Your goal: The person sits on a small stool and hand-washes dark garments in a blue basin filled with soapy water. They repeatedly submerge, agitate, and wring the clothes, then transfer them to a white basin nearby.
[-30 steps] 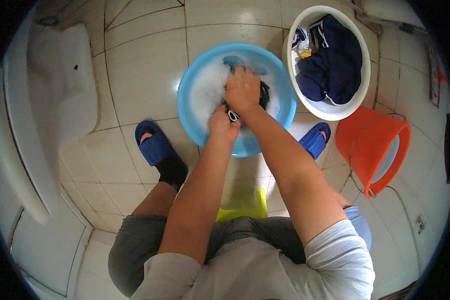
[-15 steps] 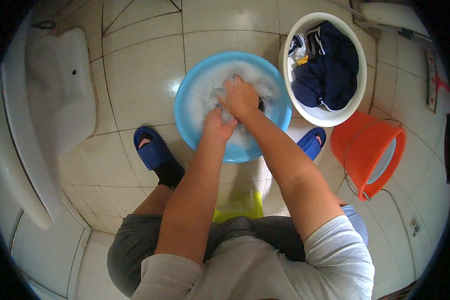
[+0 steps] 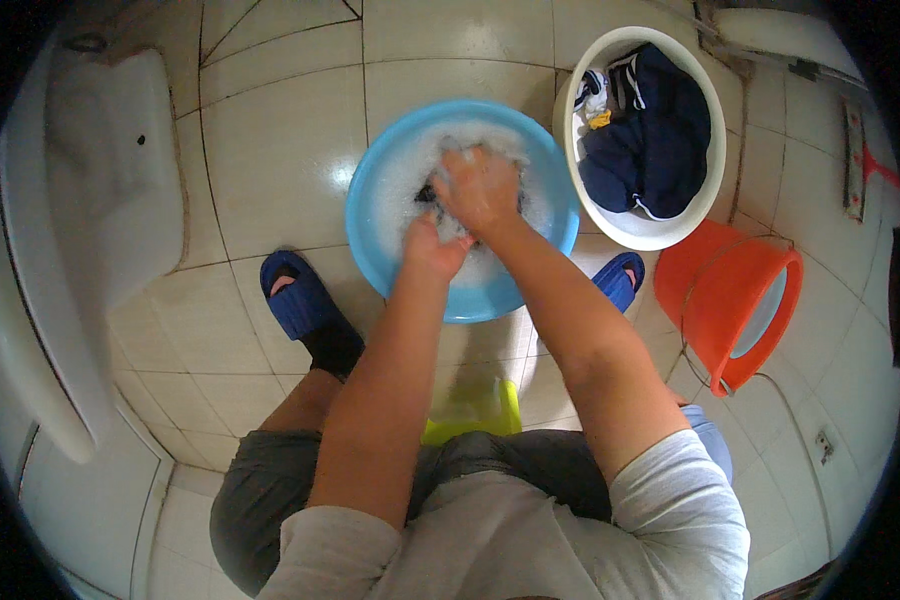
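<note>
Dark cloth [image 3: 425, 193] shows through suds inside the blue basin [image 3: 363, 205] in the head view. Of two hands, the right hand [image 3: 480, 190] has fingers partly spread, the left hand [image 3: 436, 249] half-curled; foam hides whether either grips.

On the tiled floor [image 3: 280, 150], we see a blue basin [image 3: 361, 225] under the fingers [image 3: 460, 172], a white tub [image 3: 660, 236] and orange bucket [image 3: 705, 290] to their right, slippers [image 3: 303, 300] either side.
</note>
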Available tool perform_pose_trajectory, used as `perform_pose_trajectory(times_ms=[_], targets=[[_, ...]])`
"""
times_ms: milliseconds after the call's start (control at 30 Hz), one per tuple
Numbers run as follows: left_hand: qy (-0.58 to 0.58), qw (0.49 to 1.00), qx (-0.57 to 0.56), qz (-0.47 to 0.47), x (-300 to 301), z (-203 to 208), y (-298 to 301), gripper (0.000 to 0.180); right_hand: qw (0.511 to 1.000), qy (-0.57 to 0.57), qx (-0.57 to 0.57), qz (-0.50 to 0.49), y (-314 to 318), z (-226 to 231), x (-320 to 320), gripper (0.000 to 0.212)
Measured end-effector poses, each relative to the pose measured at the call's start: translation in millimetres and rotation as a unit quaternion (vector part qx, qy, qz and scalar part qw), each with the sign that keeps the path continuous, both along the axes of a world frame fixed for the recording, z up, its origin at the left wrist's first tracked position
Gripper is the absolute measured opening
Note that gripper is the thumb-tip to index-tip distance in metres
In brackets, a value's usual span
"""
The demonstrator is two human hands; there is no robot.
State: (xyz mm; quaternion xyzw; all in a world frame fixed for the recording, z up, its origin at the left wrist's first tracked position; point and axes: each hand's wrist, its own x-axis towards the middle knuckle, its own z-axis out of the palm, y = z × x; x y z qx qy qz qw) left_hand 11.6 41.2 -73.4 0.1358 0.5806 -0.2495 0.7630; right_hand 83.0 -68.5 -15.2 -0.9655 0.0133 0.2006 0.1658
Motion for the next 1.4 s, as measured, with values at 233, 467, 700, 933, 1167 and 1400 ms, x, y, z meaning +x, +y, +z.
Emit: perform_pose_trajectory(times_ms=[233,467,700,933,1167,1400], targets=[[-0.164,0.939,-0.266,0.141,2,10,8,0.048,0.989,-0.075,0.129,-0.004,10,32,-35,0.037],[0.019,0.998,-0.018,0.057,4,21,0,0.045,1.000,0.019,-0.007,-0.010,-6,-12,-18,0.051],[-0.036,0.988,-0.115,0.092,4,10,11,0.048,0.981,-0.105,0.146,-0.076,10,17,-16,0.035],[-0.010,0.999,-0.029,0.044,7,34,3,0.046,0.998,-0.063,0.011,-0.005,-4,6,-19,0.037],[-0.057,0.992,-0.086,0.067,5,13,8,0.048,0.987,0.063,0.119,-0.086,13,12,-6,0.034],[-0.020,0.999,-0.024,0.025,5,27,2,0.048,0.994,-0.106,0.010,-0.007,-4,7,-39,0.040]])
